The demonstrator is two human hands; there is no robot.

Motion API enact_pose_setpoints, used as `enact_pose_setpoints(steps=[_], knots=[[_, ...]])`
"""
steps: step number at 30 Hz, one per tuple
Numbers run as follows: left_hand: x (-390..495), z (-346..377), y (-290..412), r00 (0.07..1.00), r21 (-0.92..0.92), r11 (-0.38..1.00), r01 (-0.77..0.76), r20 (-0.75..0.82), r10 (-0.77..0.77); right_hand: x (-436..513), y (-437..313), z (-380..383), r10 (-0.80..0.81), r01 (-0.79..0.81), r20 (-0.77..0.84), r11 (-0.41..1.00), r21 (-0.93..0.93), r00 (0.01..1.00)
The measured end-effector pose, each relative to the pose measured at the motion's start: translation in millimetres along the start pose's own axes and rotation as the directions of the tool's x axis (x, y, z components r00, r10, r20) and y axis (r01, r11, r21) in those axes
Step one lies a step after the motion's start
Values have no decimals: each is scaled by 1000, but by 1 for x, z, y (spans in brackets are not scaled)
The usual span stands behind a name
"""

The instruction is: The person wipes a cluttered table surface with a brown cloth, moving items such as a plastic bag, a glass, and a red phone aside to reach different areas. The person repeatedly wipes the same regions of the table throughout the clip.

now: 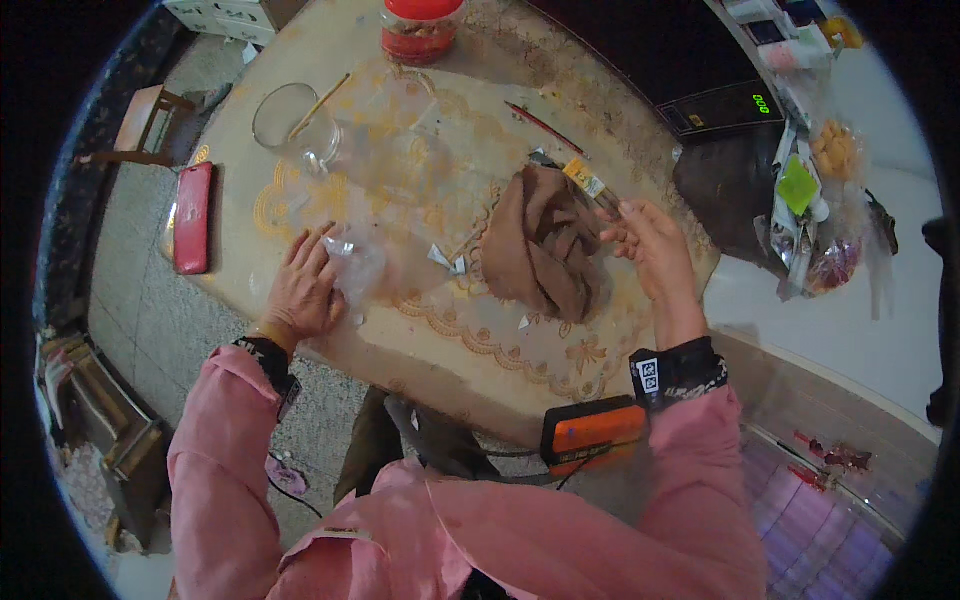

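My left hand [304,289] rests at the near left edge of a patterned tablecloth [465,337], its fingers on a crumpled clear plastic bag [358,259]. Whether it grips the bag cannot be told. On the right, my right hand [645,236] holds a small, partly clear thing with a yellow label [583,178] between thumb and fingers. Just left of that hand lies a bunched brown cloth [529,240]. Beyond the cloth is a thin dark red pencil-like stick [547,129]. Small white scraps [448,259] lie between the bag and the cloth.
A glass jar [289,120] with a thin yellowish stick [320,105] stands at the far left, near a red phone case or wallet [193,217]. A red-lidded jar [422,34] is at the back. An orange-and-black box [596,435] is by the near edge; a digital display [761,103] glows at right.
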State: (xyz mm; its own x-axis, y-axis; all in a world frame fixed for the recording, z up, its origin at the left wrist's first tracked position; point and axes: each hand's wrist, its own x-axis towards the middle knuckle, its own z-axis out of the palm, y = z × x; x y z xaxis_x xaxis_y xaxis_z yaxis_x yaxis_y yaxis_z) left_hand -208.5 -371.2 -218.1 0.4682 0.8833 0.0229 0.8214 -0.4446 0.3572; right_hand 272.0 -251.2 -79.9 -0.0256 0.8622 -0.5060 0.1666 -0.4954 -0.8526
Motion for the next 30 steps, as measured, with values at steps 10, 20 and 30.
enact_pose_setpoints(steps=[10, 20, 30], knots=[[1, 0, 2, 1000, 32, 999, -16, -23, 17, -38, -2, 11, 21, -9, -47, 968, 249, 999], [2, 1, 3, 999, -3, 1000, 4, -38, -4, -57, -55, -8, -103, 124, -91, 957, 261, 990], [0, 2, 1, 999, 1, 1000, 5, -32, -5, -65, -88, 8, -269, 280, -115, 956, 92, 956]])
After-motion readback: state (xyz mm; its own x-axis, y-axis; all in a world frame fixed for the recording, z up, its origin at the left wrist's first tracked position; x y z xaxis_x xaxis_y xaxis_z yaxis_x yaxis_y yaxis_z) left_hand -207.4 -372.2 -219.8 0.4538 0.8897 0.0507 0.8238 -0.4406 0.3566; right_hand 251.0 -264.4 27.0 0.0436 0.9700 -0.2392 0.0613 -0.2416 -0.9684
